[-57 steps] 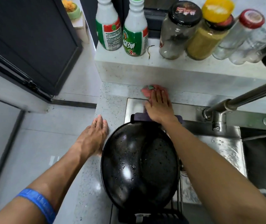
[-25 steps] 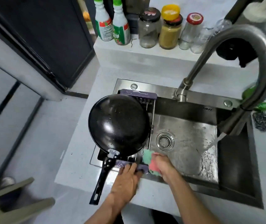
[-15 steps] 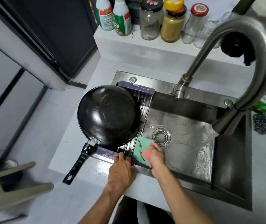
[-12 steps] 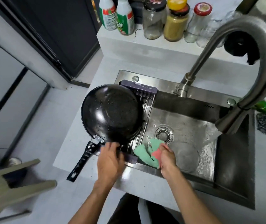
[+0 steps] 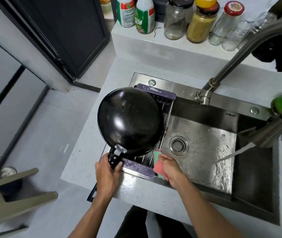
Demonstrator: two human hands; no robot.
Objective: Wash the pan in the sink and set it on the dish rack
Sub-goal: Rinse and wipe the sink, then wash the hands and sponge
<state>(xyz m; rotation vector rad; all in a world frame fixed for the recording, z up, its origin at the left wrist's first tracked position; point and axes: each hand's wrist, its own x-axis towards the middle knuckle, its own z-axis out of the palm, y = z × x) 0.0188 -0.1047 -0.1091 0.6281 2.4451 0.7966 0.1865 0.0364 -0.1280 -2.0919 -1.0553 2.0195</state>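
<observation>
The pan [image 5: 130, 120] lies upside down on the dish rack [image 5: 137, 167] over the sink [image 5: 200, 152], left hand [image 5: 106, 176] gripping its handle, right hand [image 5: 170, 167] clutching a cloth [image 5: 157, 166] beside the running tap [image 5: 239, 54], jars [image 5: 200, 19] on the ledge behind.

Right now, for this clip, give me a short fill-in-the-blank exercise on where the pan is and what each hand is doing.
1. The black pan lies upside down on the ____ over the sink's left side.
2. The left hand grips the pan's ____.
3. The right hand holds a pink and green ____.
4. Water runs from the ____ into the sink.

Missing words: dish rack; handle; cloth; faucet
</observation>
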